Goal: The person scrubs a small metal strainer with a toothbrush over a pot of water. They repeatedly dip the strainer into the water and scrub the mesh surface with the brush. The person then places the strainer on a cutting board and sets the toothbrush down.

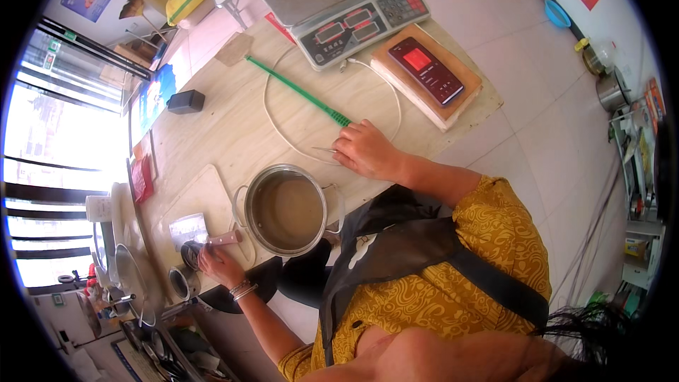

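My left hand (221, 266), with bracelets at the wrist, is closed at the table's near left edge around a dark round thing (190, 252) whose kind I cannot make out. Just beyond it lies a cleaver with a wooden handle (225, 238) and a shiny blade (187, 229). My right hand (365, 150) rests on the table with curled fingers, and a thin pointed metal piece (323, 149) sticks out from them. The ribbed end of a long green stick (300, 92) reaches its knuckles. Between my hands stands a two-handled steel pot (253, 223), with pale brown contents.
A grey digital scale (346, 32) stands at the far edge. Right of it, a phone (426, 71) lies on a thick wooden block (460, 110). A white cable (266, 102) loops across the table. Left are a black box (186, 102), a cutting board (201, 191) and a metal cup (182, 283).
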A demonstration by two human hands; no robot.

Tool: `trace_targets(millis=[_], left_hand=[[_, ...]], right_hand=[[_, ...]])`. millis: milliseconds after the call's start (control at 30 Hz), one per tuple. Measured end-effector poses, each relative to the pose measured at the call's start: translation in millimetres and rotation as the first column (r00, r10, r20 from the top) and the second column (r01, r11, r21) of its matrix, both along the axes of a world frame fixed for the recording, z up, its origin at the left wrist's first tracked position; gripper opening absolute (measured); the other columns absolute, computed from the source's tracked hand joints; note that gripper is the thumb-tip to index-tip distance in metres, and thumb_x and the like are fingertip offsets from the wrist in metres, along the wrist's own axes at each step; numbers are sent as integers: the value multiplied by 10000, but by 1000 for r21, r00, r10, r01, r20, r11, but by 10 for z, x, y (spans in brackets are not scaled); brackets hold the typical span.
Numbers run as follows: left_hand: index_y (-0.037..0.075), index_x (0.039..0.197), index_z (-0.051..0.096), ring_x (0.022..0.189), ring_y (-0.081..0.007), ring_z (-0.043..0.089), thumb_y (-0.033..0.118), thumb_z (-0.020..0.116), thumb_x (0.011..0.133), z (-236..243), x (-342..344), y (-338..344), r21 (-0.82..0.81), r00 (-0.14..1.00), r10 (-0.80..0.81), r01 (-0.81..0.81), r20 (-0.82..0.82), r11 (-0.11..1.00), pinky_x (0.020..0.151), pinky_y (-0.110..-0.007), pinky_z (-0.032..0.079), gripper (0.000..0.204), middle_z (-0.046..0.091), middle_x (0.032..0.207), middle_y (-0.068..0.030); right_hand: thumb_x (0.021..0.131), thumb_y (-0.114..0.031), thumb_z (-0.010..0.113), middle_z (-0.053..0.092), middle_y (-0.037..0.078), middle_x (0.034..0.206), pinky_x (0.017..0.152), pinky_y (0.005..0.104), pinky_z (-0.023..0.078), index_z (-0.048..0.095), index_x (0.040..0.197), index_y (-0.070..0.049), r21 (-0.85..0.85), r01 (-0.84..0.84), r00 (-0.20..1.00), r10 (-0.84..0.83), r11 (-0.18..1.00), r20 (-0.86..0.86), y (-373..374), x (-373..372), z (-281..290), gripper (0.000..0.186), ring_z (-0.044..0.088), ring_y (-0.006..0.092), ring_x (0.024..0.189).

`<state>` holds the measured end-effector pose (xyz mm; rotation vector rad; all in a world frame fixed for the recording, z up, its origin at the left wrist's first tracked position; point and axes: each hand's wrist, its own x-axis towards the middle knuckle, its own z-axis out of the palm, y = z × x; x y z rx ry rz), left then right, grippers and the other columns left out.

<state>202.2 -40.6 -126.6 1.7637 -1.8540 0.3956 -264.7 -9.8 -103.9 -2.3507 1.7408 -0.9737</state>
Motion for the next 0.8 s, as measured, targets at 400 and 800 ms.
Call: trace_targets(millis=[400,800], left_hand=[[-29,1130,622,1088,-375,550,141,539,895,21,-26,2,0,1000,-14,14,-5,1000,989,-484,386,302,645,1115,-184],[-13,1134,632,1094,-368,550,149,539,902,-23,33,-6,3,1000,-13,12,6,1000,986,-484,386,298,647,1128,-171]], right_hand=[[870,-282,651,615,76,867,788,391,418,645,835,-84,1,0,1000,0,1000,-23,4,-3,-14,201,597,247,868],[864,-272,652,614,63,874,782,391,417,652,845,-98,-2,4,1000,-4,1000,-14,-7,7,-29,175,596,240,865]])
